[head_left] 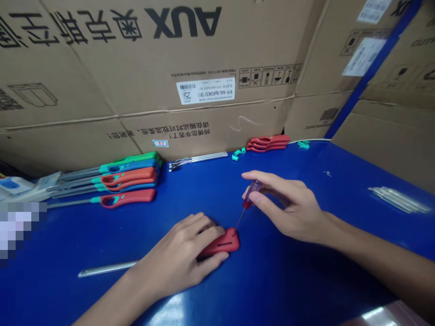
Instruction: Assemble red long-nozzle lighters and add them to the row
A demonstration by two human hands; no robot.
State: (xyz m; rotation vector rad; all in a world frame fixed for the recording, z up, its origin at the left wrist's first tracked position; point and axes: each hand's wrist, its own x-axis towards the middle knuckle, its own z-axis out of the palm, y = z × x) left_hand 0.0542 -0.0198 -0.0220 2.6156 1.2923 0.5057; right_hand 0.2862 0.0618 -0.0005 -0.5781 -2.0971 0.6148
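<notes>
Pinching a purple-handled screwdriver (247, 203), the right hand (290, 199) sets its tip on a red plastic lighter handle (221, 247) (seemingly closed, fastening probably unfinished) that the left hand (186, 244) clasps.

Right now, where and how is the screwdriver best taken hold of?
Probably by its purple handle, from the right, where the right hand pinches it: the handle is thicker than the shaft and leans right, while the tip reaches the red casing.
</notes>
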